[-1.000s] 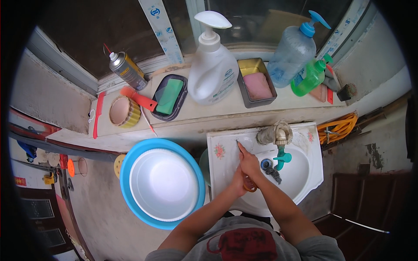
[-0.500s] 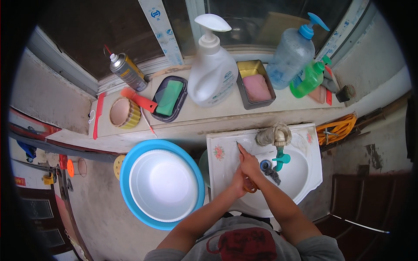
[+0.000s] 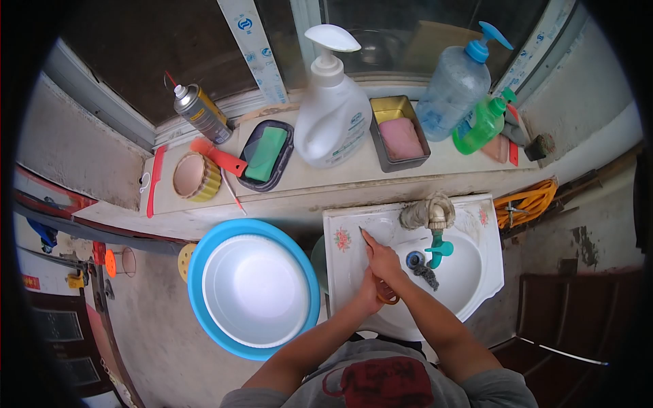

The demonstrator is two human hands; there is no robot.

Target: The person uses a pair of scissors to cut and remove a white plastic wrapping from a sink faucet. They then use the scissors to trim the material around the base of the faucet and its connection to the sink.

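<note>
Over the left part of the white sink point(image 3: 340, 272), my two hands are pressed together around a pair of scissors. Their orange-brown handle loops point(image 3: 388, 294) stick out below my right wrist, and a dark pointed tip shows beyond my right fingertips. My left hand point(image 3: 369, 289) is closed near the handle end, its fingers partly covered. Farther forward, my right hand point(image 3: 383, 262) lies closed along the blades, which it mostly hides. Right of my hands are the drain point(image 3: 413, 259) and a grey scouring pad point(image 3: 428, 277), below a tap with a green handle point(image 3: 442, 248).
Left of the sink, a white basin point(image 3: 255, 289) sits inside a blue basin point(image 3: 197, 292). The ledge behind holds a white pump bottle point(image 3: 330, 122), pink soap in a tin point(image 3: 400, 138), green soap point(image 3: 266, 154), a clear bottle point(image 3: 452, 92), a spray can point(image 3: 203, 112) and a yellow pot point(image 3: 196, 178).
Both hands have shifted slightly left with the scissors, and the pointed tip now lies farther left and a little nearer to me. The other things have stayed in place.
</note>
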